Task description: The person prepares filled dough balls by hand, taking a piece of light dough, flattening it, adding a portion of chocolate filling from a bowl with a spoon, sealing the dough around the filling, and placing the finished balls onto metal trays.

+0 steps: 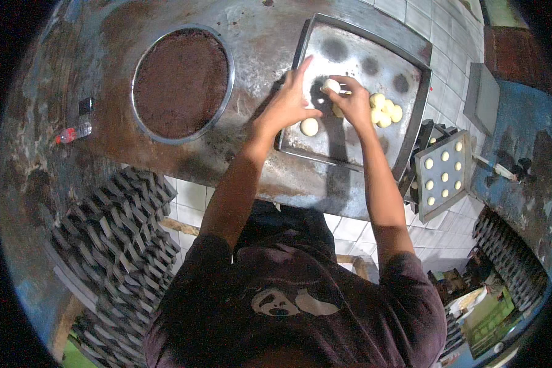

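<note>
My right hand [354, 103] pinches a pale dough ball [331, 86] over a square metal baking tray [359, 44]. My left hand [286, 101] reaches across the tray's left edge, its fingers and thumb spread apart with nothing in them. Just below that hand's thumb, a single dough ball [309, 127] sits on the tray. Several more dough balls [384, 111] are clustered to the right of my right hand. Part of another pale ball shows beneath my right fingers, mostly hidden. Dark round stains mark the tray's surface.
Left of the tray stands a round pan of dark brown crumbly filling [181, 86]. A plastic bottle [75, 132] lies at the far left. To the right, a tray with rows of dough balls [443, 175] rests lower down. Stacked dark trays [119, 214] fill the lower left.
</note>
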The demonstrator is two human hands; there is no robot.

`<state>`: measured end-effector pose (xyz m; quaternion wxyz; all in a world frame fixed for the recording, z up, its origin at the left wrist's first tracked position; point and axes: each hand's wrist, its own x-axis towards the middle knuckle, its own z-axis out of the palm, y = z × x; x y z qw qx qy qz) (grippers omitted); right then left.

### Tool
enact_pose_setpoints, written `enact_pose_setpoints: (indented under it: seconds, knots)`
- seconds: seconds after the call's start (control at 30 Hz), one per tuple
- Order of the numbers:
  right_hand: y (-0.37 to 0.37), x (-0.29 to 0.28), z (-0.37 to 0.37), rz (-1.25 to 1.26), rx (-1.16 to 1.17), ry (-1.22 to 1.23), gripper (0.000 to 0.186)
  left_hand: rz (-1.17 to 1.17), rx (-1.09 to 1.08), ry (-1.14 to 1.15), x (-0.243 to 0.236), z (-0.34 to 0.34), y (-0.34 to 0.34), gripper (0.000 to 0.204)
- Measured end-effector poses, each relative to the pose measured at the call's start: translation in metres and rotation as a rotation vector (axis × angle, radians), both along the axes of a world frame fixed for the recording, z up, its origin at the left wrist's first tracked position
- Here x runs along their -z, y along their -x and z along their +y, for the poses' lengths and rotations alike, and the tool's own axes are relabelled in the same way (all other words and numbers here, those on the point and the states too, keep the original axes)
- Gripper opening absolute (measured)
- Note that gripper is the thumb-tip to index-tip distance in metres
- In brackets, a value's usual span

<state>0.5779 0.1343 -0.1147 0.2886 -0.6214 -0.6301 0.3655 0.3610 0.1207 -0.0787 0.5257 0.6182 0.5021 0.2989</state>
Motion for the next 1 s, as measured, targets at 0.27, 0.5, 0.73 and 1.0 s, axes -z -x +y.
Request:
enact_pose_setpoints:
  seconds: [0.27, 0.5, 0.73, 1.0]
  knots:
    - [0.039, 0.081, 0.003, -0.719, -0.431, -0.314, 0.085, 0.324, -0.129, 0.043, 0.013, -0.139, 0.11, 0.107]
    - [0.014, 0.087, 0.034, 0.062, -0.207, 0.23, 0.083, 0.364, -0.348, 0.25, -0.003, -0.222, 0.154, 0.104]
    - [0.042, 0.087, 0.008, -0.598, -0.442, -0.095, 0.081, 0.45, -0.284, 0.224, -0.001, -0.242, 0.16, 0.101]
    - [-0.029, 0.035, 0.044, -0.308, -0.507, -0.033, 0.051, 0.357, -0.351, 0.3, -0.025, -0.222, 0.147, 0.094]
